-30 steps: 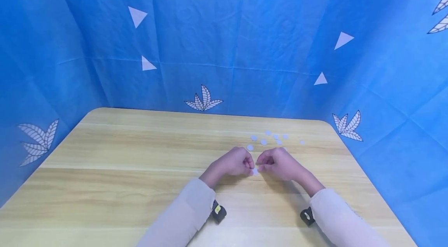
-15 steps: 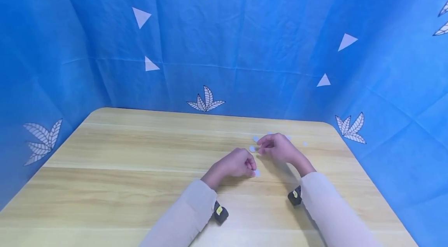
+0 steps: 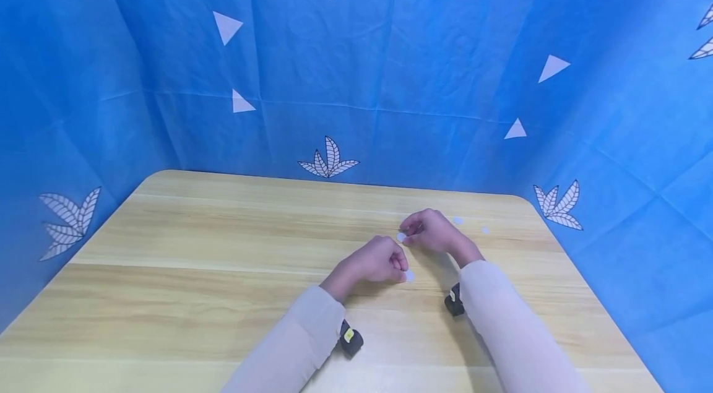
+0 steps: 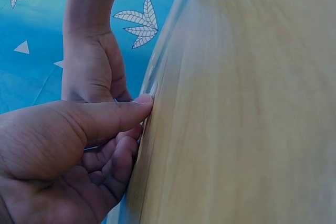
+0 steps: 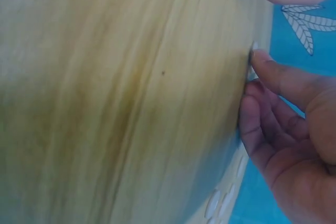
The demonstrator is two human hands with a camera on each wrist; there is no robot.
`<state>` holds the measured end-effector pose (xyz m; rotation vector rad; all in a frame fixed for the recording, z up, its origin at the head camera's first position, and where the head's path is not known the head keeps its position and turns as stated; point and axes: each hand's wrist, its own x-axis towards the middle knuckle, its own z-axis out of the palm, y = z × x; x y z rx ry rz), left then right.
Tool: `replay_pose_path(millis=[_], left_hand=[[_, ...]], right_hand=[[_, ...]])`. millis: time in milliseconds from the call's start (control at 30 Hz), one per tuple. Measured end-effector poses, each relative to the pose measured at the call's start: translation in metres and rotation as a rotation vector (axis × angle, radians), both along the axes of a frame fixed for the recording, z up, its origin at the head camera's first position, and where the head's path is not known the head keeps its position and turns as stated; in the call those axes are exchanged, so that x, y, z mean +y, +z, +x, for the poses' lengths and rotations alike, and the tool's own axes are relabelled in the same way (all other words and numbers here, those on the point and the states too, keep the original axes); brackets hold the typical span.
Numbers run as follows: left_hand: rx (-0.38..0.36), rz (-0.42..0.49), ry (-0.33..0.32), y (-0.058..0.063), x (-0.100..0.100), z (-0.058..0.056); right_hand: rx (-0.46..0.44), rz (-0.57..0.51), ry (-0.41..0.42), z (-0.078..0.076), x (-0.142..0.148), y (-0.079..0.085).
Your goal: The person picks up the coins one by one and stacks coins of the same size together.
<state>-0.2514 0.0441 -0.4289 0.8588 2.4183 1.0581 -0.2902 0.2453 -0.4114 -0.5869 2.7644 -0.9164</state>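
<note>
In the head view my left hand [image 3: 379, 260] has curled fingers and holds the edge of a small white disc [image 3: 409, 276] at the tabletop with its thumb. That thumb tip meets the disc [image 4: 153, 88] in the left wrist view. Farther back, my right hand [image 3: 436, 232] has its thumb and index finger at a second white disc [image 3: 401, 237]. In the right wrist view this disc [image 5: 255, 45] shows at the thumb tip, the other fingers curled below. How firmly each disc is pinched is hard to see.
Beyond the right hand lie two more white discs, a nearer one [image 3: 457, 220] and a smaller one [image 3: 486, 230]. Several discs [image 5: 212, 203] show low in the right wrist view. The wooden table [image 3: 195, 244] meets a blue patterned curtain [image 3: 367, 59] at the back.
My right hand has left the disc at the left hand and moved back, then left, to another disc. It now covers several discs. The left hand has kept its place.
</note>
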Motion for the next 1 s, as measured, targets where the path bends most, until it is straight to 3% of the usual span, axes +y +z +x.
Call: replay_pose_path(millis=[200,433,667,1000], left_hand=[[-0.012,0.003,0.004,0.0005,0.0022,0.0003],[-0.005,0.015,0.001,0.001,-0.0018,-0.0009],[-0.006,0.04,-0.011,-0.0009,-0.0016,-0.0021],[-0.026,0.035,0.01,0.0001,-0.0002,-0.0002]], right_hand=[[-0.007,0.01,-0.012,-0.0011,0.0021,-0.0014],[-0.092,0.01,-0.013,-0.0063,-0.0018,0.0018],[-0.111,0.009,-0.065,-0.0084,-0.0017,0.0001],[-0.171,-0.201,-0.112,-0.0027,0.0078,-0.0005]])
